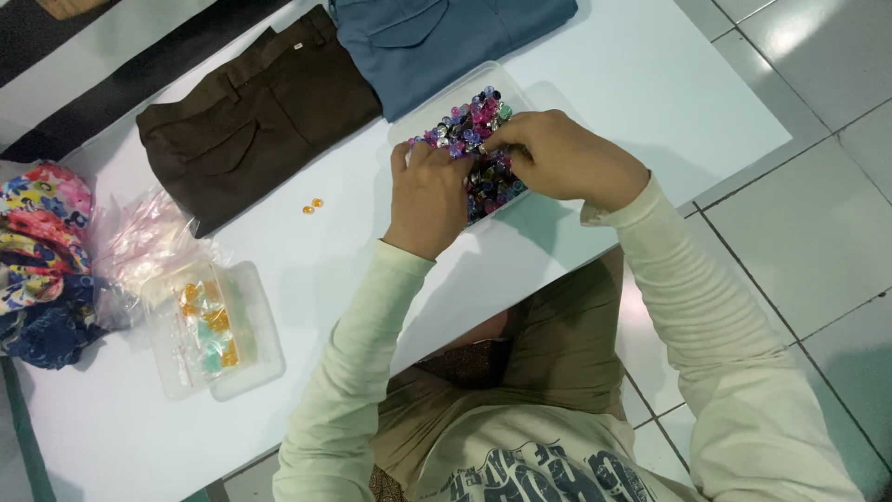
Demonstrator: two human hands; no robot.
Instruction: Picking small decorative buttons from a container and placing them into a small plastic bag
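both hands (492, 172) in the bead tray (420, 116) — table edge just right.

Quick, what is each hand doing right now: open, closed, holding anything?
Left hand: fingers curled into the multicoloured beads in the clear tray; whether it grips any cannot be told.
Right hand: fingertips pinched among the same beads; what it holds cannot be told.

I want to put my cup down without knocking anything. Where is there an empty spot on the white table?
Bare white table lies between the brown trousers, the left hand and the clear box of orange bits, apart from two orange beads. More lies right of the bead tray, toward the corner. It is crowded by both hands, right hand, and the floral cloth.
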